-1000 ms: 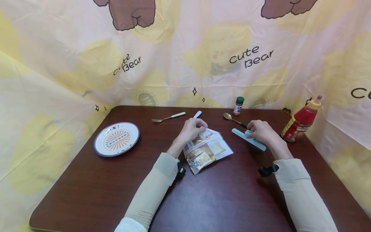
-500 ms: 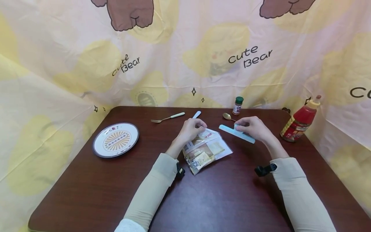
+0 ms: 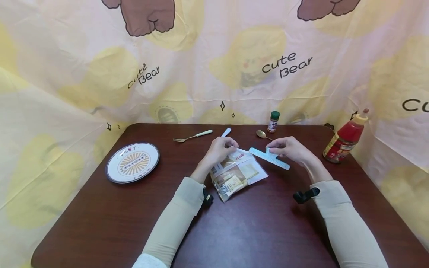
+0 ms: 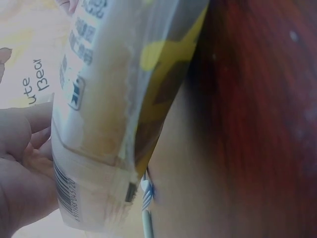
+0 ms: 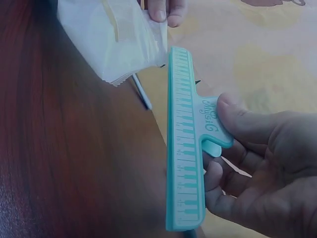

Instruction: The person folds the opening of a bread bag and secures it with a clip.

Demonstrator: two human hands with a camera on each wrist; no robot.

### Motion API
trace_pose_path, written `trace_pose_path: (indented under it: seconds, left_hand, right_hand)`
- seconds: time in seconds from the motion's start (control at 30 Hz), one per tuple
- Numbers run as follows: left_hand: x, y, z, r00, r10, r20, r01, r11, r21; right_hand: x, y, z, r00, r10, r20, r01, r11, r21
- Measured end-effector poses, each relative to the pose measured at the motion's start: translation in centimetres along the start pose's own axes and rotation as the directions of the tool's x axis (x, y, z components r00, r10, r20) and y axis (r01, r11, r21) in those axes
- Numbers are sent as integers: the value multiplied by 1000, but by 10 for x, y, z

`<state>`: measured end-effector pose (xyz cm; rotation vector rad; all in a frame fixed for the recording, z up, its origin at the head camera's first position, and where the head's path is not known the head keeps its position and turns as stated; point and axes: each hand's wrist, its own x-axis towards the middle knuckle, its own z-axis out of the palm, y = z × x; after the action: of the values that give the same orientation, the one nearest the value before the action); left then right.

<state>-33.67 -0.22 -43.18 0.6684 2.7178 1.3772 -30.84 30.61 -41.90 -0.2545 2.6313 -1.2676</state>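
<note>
A clear food bag (image 3: pixel 238 172) with brown and white packets inside lies on the dark wooden table (image 3: pixel 254 230). My left hand (image 3: pixel 221 147) pinches the bag's top edge; the bag (image 4: pixel 114 114) fills the left wrist view. My right hand (image 3: pixel 291 149) pinches the tab of a long teal bag clip (image 3: pixel 269 158), held just right of the bag's top. In the right wrist view the clip (image 5: pixel 185 148) points at the corner of the bag (image 5: pixel 116 37), close to it but apart, and my thumb sits on the clip's tab.
A patterned plate (image 3: pixel 132 162) sits at the left. A fork (image 3: pixel 192 136), a white-handled utensil (image 3: pixel 226 132) and a spoon (image 3: pixel 263 134) lie behind the hands. A small spice jar (image 3: pixel 273 121) and a ketchup bottle (image 3: pixel 345 137) stand at the back right. A bear-print cloth surrounds the table.
My right hand has lifted the teal clip and carried it left, from beside the spoon to the bag's top edge. The left hand has stayed on the bag.
</note>
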Motion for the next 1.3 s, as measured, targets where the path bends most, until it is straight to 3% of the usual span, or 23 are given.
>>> trace_pose_path:
  seconds: [0.63,0.97,1.3]
  left_hand:
    - [2,0,2,998,18,63,-16,999,-39]
    - [2,1,2,998,17,60,-15,999,-37]
    - [1,1,3,990,120,67,-119,993,-29]
  right_hand:
    - [5,8,1,995,54,79,-62,994,96]
    - [5,5,3,991,67,113,-84,985,151]
    - [7,6,7,987,82,135,-106,977,184]
